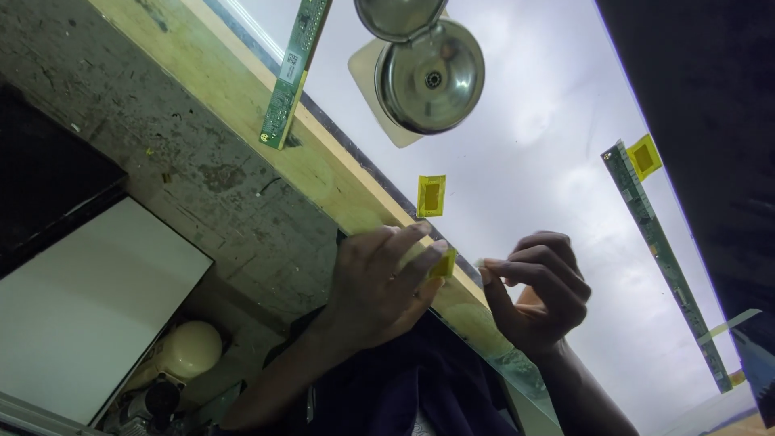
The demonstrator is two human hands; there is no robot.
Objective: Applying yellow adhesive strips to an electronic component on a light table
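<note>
Yellow tab was pinched in the left hand at the glass panel edge; right hand pinched something tiny and pale, so slow, square alignment seemed wise

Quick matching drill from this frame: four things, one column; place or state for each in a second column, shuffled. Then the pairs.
Things:
1. Round shiny metal container with hinged lid
2. Small yellow rectangular tab at the left hand's fingertips
3. Long narrow green circuit strip with a yellow tab at its top
4. Flat white board

Places or states:
A. Far left, below the bench
B. Lid flipped open, on the glossy white panel
C. Pinched at the wooden edge
D. Lying diagonally on the panel's right side

Pairs: 1-B, 2-C, 3-D, 4-A
</note>
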